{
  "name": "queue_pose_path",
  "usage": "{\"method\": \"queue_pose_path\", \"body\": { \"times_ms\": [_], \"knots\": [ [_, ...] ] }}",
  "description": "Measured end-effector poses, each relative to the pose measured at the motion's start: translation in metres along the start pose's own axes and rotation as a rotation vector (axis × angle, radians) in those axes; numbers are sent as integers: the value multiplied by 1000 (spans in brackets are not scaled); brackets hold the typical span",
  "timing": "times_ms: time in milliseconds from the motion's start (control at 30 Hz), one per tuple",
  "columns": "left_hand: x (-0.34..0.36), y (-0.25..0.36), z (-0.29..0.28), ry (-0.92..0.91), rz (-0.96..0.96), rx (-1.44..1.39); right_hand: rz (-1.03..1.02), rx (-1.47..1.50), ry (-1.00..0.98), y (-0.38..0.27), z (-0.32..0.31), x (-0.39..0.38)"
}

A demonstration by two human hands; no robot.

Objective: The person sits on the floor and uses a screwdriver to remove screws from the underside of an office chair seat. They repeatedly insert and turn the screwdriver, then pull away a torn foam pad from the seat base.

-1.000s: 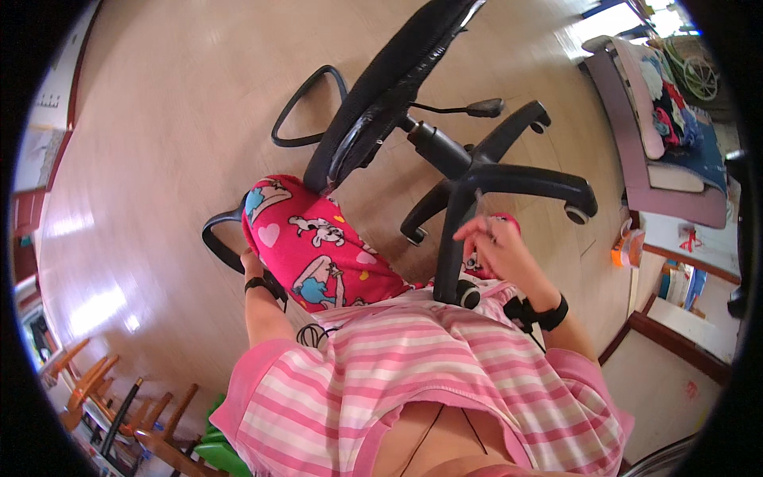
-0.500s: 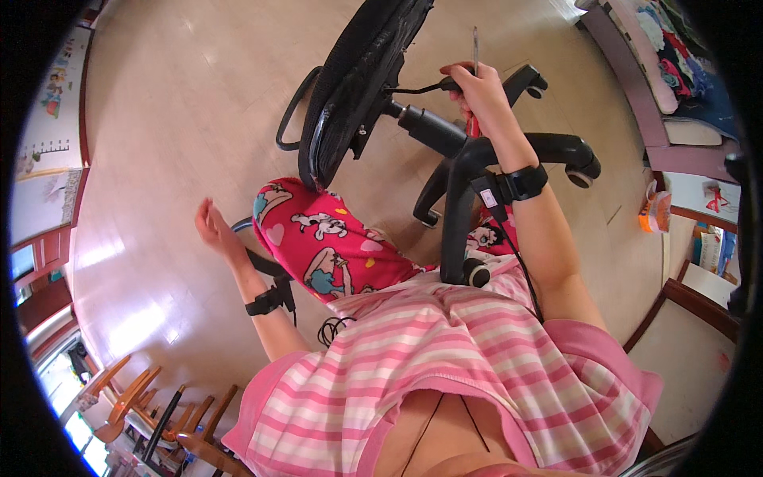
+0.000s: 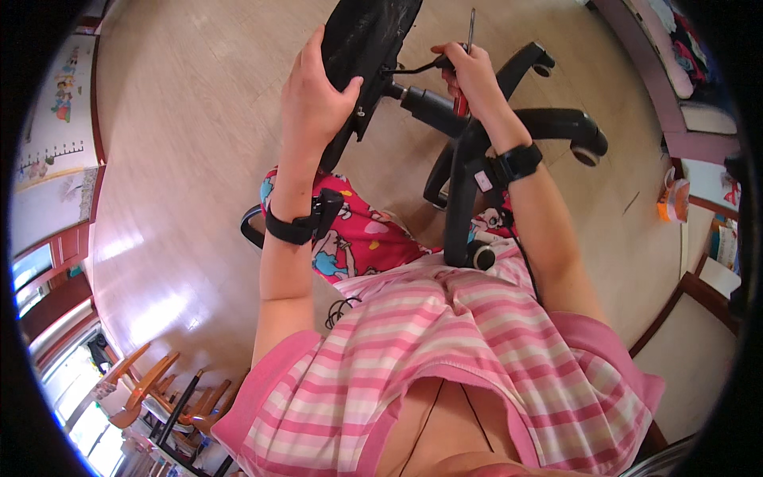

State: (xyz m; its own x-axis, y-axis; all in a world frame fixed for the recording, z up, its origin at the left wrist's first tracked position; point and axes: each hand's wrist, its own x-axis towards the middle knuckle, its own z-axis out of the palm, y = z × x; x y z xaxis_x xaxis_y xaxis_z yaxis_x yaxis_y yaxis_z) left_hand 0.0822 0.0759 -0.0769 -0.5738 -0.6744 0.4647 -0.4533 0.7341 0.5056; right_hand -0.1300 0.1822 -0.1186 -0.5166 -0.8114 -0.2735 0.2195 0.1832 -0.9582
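Observation:
An office chair lies tipped over in front of me, its black seat (image 3: 369, 36) on edge with the underside towards the right. My left hand (image 3: 310, 99) is at the seat's left rim, thumb over the underside and fingers along the outer side. In my right hand (image 3: 470, 71) is a screwdriver (image 3: 472, 30), its metal shaft pointing up and its red handle showing below the fist. The same hand is at the end of the chair's thin black lever (image 3: 413, 70). A black gas cylinder (image 3: 433, 110) joins the seat to the star base (image 3: 548, 123).
Casters sit on the base's legs, one caster (image 3: 480, 254) close to my lap. My knee in red patterned trousers (image 3: 373, 238) is beside the seat. Wooden chair legs (image 3: 147, 389) stand at lower left. An orange-and-white package (image 3: 674, 200) is at the right wall.
My left hand has come up from the lower left onto the seat's rim. The seat has shifted slightly up and left. My right hand still has the screwdriver, slightly higher in view.

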Motion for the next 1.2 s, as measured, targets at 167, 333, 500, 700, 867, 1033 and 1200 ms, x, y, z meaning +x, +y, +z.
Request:
{"method": "queue_pose_path", "body": {
  "times_ms": [167, 333, 500, 700, 867, 1033, 1200],
  "knots": [
    [-1, -11, 7, -1, 7, 7, -56, -239, 61, -16, 18, 11],
    [2, -8, 5, 24, 41, -21, -41, -468, 98, -41, 35, 22],
    [-25, -43, 0, -31, -424, -912, -25, -447, 26, -48, 31, 11],
    [-110, -140, 49, -42, -972, -1028, -36, -332, -48, -49, 31, 15],
    [-168, -190, 87, -91, -1799, -1337, 109, -113, -85, -24, 21, 22],
    [-216, -220, 140, 325, -1607, -2012, 140, 191, -208, 8, 0, 16],
    [-213, -226, 164, 463, -1402, -2022, 44, 224, -171, 18, 0, 18]
  ]
}}
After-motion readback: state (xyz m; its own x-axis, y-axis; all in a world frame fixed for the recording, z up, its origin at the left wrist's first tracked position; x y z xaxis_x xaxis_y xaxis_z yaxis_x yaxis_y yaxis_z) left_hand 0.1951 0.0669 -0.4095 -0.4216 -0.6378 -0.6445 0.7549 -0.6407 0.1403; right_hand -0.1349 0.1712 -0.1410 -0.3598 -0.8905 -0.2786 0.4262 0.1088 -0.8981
